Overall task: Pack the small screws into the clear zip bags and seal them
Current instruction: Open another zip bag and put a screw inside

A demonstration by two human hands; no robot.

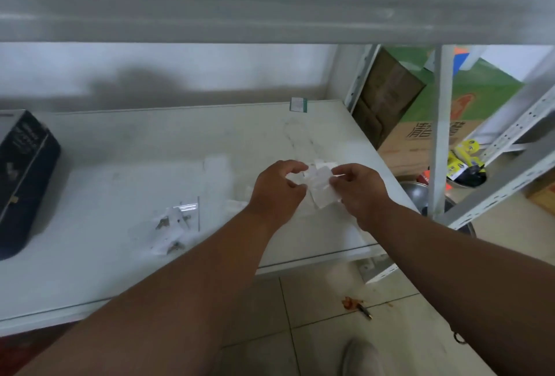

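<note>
Large printed characters on the cardboard box (426, 138) are too blurred to read.

This looks like a storeroom. Pale metal shelving (510, 147) with slotted uprights stands on a tiled floor (330, 315), with stacked cardboard boxes (420, 141) behind it. A white surface (120, 165) runs under a shelf.

Motion blur smears the small clear plastic zip bag (322, 192) pinched between my hands; I cannot make out any screws inside it.
</note>
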